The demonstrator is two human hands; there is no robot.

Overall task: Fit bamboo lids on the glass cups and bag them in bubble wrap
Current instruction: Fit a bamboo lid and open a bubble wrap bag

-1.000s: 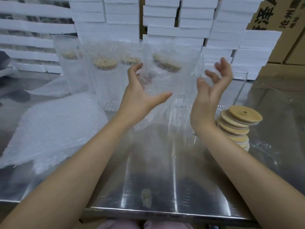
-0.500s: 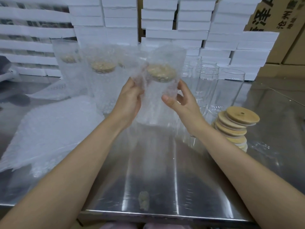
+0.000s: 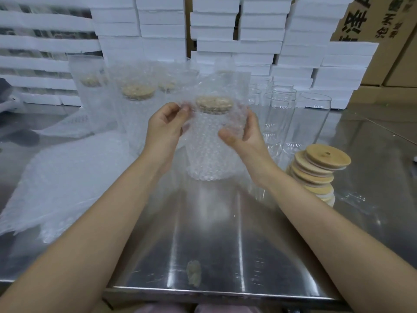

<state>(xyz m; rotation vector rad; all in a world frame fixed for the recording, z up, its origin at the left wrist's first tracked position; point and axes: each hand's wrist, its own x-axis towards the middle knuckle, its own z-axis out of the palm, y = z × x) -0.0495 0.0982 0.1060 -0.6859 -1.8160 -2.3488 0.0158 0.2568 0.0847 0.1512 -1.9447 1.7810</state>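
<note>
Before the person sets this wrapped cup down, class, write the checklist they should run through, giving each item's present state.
1. Bamboo lid on the cup: ok, it caps the cup.
2. Bubble bag covers the cup: ok, from base to above the lid.
3. Grip: ok, left hand pinches the bag beside the lid; right hand grips the cup's side.
4. Bag top closed: cannot tell.
5. Room beside the bagged cups: cannot tell, the held bag hides it.
6. Supplies: ok, bare glasses and lid stack stand at right.
</note>
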